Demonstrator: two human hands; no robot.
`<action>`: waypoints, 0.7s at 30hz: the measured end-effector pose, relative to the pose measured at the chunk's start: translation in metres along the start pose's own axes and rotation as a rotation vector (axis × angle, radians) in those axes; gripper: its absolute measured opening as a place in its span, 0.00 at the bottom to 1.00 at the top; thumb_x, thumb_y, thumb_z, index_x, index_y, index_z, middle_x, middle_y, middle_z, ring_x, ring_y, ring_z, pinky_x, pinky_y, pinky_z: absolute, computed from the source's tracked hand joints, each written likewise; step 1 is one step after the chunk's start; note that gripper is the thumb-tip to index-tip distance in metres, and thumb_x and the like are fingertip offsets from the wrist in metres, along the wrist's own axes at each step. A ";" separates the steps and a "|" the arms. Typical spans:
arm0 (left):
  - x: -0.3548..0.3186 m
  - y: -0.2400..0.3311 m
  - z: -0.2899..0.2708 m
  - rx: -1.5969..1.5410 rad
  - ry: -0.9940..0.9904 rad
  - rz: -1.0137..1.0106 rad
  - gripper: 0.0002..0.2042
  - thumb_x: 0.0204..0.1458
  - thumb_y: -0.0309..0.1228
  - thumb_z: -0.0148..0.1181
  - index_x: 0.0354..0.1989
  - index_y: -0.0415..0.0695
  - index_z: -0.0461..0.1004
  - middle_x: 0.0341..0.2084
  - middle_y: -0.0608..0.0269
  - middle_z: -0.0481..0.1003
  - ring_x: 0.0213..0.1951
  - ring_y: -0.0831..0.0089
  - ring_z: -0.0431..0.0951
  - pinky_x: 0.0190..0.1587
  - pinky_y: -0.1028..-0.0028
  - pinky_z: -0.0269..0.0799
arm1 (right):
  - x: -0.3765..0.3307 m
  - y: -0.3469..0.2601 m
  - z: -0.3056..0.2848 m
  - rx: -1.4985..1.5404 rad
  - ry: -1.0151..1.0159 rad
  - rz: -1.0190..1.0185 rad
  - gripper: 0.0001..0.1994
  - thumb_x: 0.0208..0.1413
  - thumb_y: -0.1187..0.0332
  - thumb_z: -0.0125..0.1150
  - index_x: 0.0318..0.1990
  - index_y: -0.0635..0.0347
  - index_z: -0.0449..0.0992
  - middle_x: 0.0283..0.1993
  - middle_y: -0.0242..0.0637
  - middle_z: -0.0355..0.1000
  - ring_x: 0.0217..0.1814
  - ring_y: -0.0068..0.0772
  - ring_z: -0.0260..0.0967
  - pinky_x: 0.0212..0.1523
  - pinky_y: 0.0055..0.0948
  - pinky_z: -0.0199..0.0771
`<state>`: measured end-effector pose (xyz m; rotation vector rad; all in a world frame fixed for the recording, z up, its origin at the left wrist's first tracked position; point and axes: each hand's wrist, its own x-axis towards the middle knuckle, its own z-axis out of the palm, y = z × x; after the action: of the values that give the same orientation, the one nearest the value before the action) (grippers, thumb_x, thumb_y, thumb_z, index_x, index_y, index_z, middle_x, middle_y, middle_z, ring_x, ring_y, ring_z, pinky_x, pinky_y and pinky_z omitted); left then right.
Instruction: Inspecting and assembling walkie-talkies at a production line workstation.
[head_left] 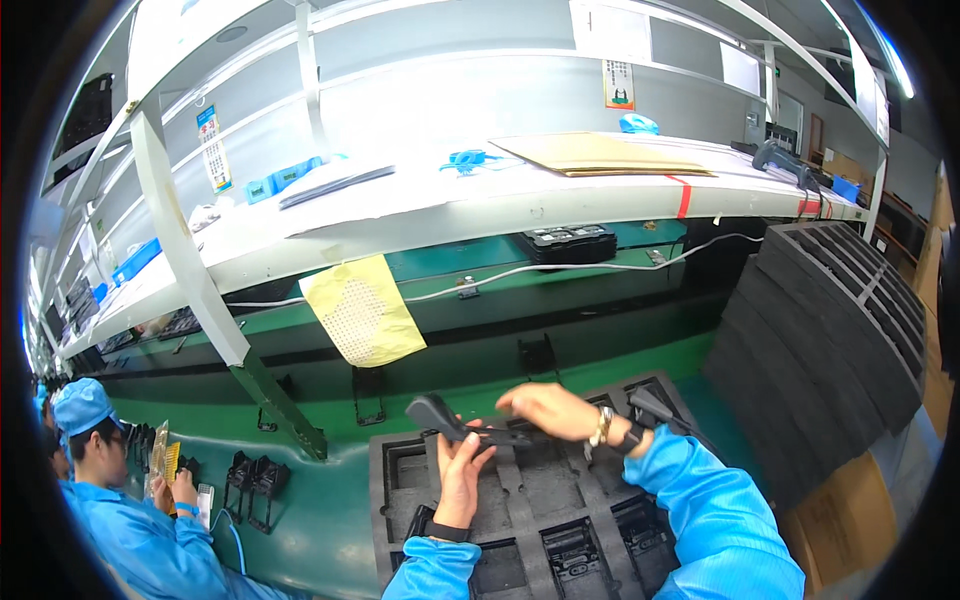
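My left hand (462, 480) is closed around a black plastic part with a rounded, handle-like end (432, 412), held up over a dark foam tray (505, 462). The part's flatter section stretches right, over the tray. My right hand (553, 410) is just to the right of the part, its fingers extended left and apparently empty; its thumb is hidden. Several tray compartments hold black moulded parts (572, 555), while others show bare floors. Another black handle-shaped piece (652, 408) lies at the tray's far right, partly behind my right wrist.
A tall stack of black foam trays (810, 350) stands at right, beside a cardboard box (845, 520). Ahead runs a white shelf edge (480, 222) with a hanging yellow sheet (365, 312) and a white cable. At left, a person in blue (140, 530) handles a yellow item.
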<state>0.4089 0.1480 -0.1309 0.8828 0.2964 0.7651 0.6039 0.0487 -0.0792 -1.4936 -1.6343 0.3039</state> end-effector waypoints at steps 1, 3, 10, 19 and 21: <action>0.001 -0.001 0.000 -0.003 0.041 -0.001 0.23 0.58 0.30 0.60 0.60 0.48 0.59 0.52 0.58 0.71 0.51 0.69 0.74 0.50 0.68 0.76 | -0.013 -0.016 0.003 -0.148 -0.045 -0.116 0.17 0.66 0.58 0.48 0.51 0.61 0.75 0.46 0.44 0.76 0.46 0.42 0.76 0.46 0.35 0.76; 0.002 -0.002 -0.001 0.023 0.068 -0.014 0.22 0.58 0.32 0.60 0.58 0.47 0.61 0.51 0.59 0.71 0.49 0.70 0.75 0.49 0.69 0.76 | -0.035 -0.039 0.007 -0.465 -0.087 -0.182 0.17 0.65 0.58 0.52 0.51 0.60 0.74 0.44 0.41 0.75 0.44 0.41 0.75 0.43 0.37 0.77; 0.005 -0.012 -0.009 0.126 -0.043 -0.090 0.26 0.63 0.37 0.55 0.65 0.42 0.55 0.57 0.53 0.67 0.55 0.61 0.75 0.52 0.64 0.75 | -0.058 0.001 -0.009 -0.406 0.099 0.074 0.10 0.64 0.65 0.53 0.46 0.62 0.70 0.33 0.45 0.76 0.31 0.46 0.77 0.29 0.36 0.78; -0.004 0.005 0.007 0.282 -0.216 -0.171 0.22 0.66 0.39 0.47 0.65 0.43 0.59 0.61 0.52 0.66 0.55 0.61 0.75 0.54 0.65 0.72 | -0.069 0.180 -0.144 0.323 0.813 0.670 0.09 0.65 0.71 0.48 0.44 0.69 0.69 0.36 0.49 0.75 0.32 0.45 0.80 0.31 0.34 0.86; -0.004 0.005 0.008 0.296 -0.231 -0.203 0.21 0.66 0.39 0.48 0.64 0.43 0.60 0.60 0.52 0.67 0.54 0.60 0.76 0.54 0.65 0.73 | -0.083 0.217 -0.163 0.324 0.898 0.783 0.13 0.61 0.71 0.52 0.48 0.73 0.69 0.41 0.57 0.74 0.34 0.56 0.79 0.31 0.41 0.87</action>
<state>0.4083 0.1425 -0.1221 1.1903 0.2932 0.4310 0.8610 -0.0320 -0.1683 -1.6080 -0.2521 0.2407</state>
